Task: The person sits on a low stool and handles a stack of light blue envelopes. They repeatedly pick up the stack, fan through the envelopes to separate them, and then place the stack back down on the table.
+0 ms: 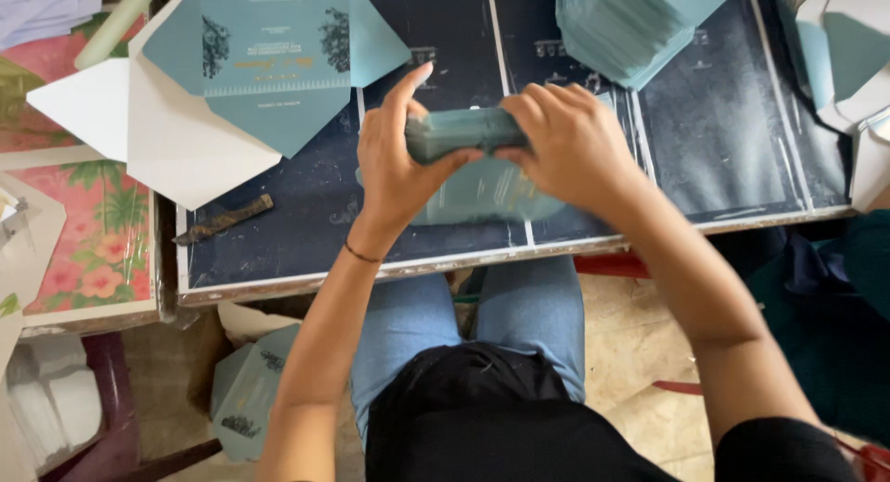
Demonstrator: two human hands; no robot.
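Both my hands grip one thick stack of teal cards (461,132) edge-on, just above the dark board (306,232). My left hand (394,162) clasps the stack's left end with the forefinger raised. My right hand (565,144) wraps its right end from above. A single teal card (482,199) lies on the board right under the stack, partly hidden by my hands.
An unfolded teal envelope with white flaps (250,65) lies at the back left. A tall pile of teal cards (630,23) stands at the back right, white-edged envelopes (848,60) beyond it. A rusty tool (222,220) rests on the board's left. More teal envelopes (246,389) sit on the floor.
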